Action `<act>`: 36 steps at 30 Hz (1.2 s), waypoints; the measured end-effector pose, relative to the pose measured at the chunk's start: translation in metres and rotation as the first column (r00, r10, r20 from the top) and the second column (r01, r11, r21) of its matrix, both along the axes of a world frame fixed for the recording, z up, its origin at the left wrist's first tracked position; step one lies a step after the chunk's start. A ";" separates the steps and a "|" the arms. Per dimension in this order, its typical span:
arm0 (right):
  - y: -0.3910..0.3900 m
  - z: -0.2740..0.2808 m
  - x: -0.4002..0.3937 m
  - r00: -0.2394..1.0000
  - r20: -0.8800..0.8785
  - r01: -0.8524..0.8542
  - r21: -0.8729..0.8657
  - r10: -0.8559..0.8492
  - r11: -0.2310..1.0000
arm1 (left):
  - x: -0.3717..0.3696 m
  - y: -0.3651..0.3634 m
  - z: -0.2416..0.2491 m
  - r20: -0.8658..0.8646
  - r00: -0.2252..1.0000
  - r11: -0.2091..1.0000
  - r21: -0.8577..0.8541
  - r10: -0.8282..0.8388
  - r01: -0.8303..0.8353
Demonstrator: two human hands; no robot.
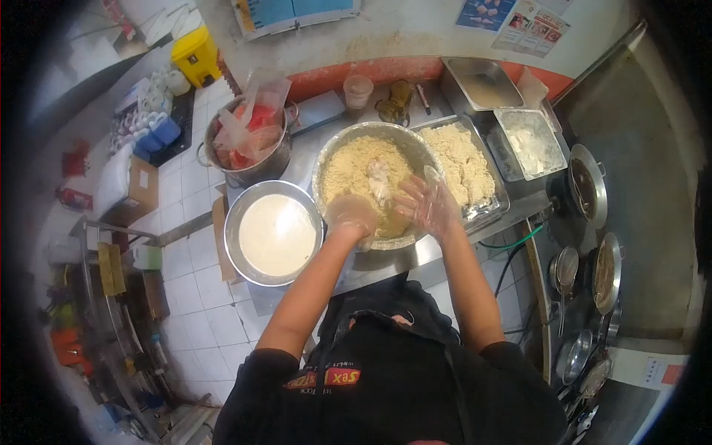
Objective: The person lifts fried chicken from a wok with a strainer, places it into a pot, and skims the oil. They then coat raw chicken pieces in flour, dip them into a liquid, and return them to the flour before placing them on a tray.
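Observation:
A large metal bowl (434, 159) holds yellowish crumb coating (352, 159). On the crumbs lies a pale piece, apparently raw chicken (378, 176), partly coated. My left hand (353, 215), in a clear plastic glove, reaches over the bowl's near left side; its fingers are turned down and hidden from me. My right hand (429, 202), gloved too, is over the right side of the bowl with its fingers spread and nothing held. Just left stands a metal bowl of creamy white batter (274, 233). To the right, a tray (493, 204) carries crumb-covered pieces (461, 163).
A big pot (259, 167) with red contents and plastic bags stands at the back left. Metal containers (482, 85) (528, 144) sit at the back right. Pans (586, 185) and strainers (567, 265) line the right side. A yellow bin (196, 58) is far left.

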State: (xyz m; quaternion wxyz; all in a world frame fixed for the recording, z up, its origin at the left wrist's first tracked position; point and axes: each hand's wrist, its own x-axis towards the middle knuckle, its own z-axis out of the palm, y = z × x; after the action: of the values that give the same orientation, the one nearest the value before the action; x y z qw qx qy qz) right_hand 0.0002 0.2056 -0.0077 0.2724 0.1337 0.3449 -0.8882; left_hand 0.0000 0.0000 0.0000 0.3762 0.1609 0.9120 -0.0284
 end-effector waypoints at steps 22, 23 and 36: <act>0.276 0.020 0.214 0.684 -0.242 0.710 0.002 -0.689 0.704 | 0.059 0.063 0.007 0.178 0.646 -0.189 0.981 0.742 -0.054; 0.318 0.010 0.239 0.612 -0.244 0.790 0.139 -0.752 0.598 | 0.071 0.079 0.011 0.219 0.659 -0.235 0.970 0.719 -0.065; 0.720 -0.144 0.519 0.579 0.009 -0.056 0.998 -0.816 -0.029 | 0.153 0.423 -0.011 0.383 0.824 -0.164 0.924 0.418 -0.346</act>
State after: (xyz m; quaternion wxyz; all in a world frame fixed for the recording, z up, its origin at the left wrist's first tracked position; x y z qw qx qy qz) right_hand 0.5197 0.9251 -0.1515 -0.0804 0.6645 0.6507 -0.3585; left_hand 0.1533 0.4231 -0.0106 0.1150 0.0982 0.6665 0.7300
